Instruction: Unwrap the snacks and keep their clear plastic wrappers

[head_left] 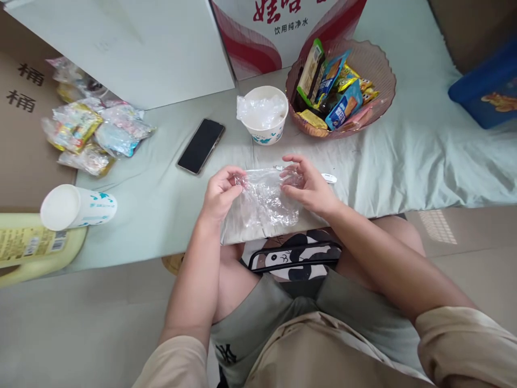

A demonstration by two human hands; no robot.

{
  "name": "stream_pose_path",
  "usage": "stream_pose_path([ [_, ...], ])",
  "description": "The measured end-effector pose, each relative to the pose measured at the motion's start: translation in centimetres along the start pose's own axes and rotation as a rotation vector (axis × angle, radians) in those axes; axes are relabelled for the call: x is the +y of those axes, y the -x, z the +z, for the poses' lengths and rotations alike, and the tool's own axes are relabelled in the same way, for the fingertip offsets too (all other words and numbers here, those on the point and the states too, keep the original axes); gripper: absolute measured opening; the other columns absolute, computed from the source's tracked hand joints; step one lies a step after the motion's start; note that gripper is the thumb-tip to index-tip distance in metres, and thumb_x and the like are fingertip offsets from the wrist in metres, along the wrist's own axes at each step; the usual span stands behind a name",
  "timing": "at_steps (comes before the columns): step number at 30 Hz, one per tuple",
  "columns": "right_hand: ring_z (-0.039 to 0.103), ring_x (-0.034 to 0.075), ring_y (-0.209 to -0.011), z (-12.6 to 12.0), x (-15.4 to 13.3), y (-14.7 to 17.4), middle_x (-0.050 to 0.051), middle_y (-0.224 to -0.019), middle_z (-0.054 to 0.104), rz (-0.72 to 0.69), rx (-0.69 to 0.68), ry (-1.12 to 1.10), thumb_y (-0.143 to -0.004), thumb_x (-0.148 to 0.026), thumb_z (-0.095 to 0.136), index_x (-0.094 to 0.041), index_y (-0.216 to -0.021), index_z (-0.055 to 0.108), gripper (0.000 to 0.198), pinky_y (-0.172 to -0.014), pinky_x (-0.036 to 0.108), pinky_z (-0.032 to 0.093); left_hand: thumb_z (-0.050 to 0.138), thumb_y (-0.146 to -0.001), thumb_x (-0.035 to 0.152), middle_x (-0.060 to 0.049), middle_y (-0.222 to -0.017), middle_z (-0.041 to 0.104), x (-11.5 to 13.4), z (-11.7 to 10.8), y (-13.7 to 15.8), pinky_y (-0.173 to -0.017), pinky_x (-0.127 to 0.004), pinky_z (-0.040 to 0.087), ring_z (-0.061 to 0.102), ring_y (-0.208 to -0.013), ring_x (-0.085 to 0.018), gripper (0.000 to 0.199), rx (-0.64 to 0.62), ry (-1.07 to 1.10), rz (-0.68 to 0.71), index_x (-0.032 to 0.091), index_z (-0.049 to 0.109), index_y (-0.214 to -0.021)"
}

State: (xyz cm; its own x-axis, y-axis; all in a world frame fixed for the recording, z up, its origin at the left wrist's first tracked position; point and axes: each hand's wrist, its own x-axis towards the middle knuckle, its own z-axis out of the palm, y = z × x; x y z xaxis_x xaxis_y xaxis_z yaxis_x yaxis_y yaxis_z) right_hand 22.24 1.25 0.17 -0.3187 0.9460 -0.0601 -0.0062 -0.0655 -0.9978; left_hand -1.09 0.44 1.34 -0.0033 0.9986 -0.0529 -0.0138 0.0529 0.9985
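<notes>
A crumpled clear plastic bag (269, 202) lies at the front edge of the cloth-covered table, between my two hands. My left hand (221, 195) pinches its left top corner between thumb and fingers. Over the bag's right side is my right hand (309, 186), fingers spread and curved, the fingertips at or just above the film. Just beyond stands a paper cup (264, 132) with crumpled clear plastic (264, 110) in its mouth. A small white object (330, 178) shows partly from behind my right hand.
A phone (201, 145) lies left of the cup. A pink glass bowl (382, 81) of wrapped snacks stands behind right. Packaged bags (97, 129) are heaped at left, near a tipped paper cup (78, 207) and yellow jug (40, 248). Boxes (258, 48) line the back; a blue container (484, 86) is far right.
</notes>
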Motion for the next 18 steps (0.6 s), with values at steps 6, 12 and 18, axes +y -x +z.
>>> stream_pose_path([
  [6,0.064,0.018,-0.091,-0.2,-0.3,-0.3,0.005,-0.122,0.061,0.021,0.129,-0.069,-0.076,-0.037,0.077,-0.036,-0.143,0.041,0.076,-0.078,0.033,0.054,0.086,-0.060,0.044,-0.006,-0.095,0.070,0.7,0.3,-0.1,-0.064,-0.028,0.053,0.067,-0.075,-0.018,0.063,-0.117,0.174,-0.328,0.025,0.058,-0.112],
  [12,0.062,0.017,-0.091,0.9,0.0,-0.6,0.003,-0.106,0.065,0.156,0.045,-0.402,-0.070,-0.044,0.081,-0.026,-0.109,0.058,0.049,-0.083,0.034,0.053,0.092,-0.055,0.037,0.003,-0.069,0.062,0.7,0.6,-0.2,-0.058,-0.021,0.048,0.057,-0.059,-0.009,0.043,-0.023,0.182,-0.224,0.020,0.059,-0.077],
  [18,0.054,0.014,-0.068,2.0,-0.1,0.0,-0.002,-0.073,0.055,0.227,-0.019,-0.381,-0.074,-0.045,0.076,-0.024,-0.081,0.047,0.036,-0.065,0.029,0.047,0.089,-0.058,0.045,-0.004,-0.086,0.072,0.8,0.6,0.1,-0.069,-0.031,0.057,0.070,-0.077,-0.019,0.050,-0.162,0.260,-0.288,0.020,0.065,-0.094],
])
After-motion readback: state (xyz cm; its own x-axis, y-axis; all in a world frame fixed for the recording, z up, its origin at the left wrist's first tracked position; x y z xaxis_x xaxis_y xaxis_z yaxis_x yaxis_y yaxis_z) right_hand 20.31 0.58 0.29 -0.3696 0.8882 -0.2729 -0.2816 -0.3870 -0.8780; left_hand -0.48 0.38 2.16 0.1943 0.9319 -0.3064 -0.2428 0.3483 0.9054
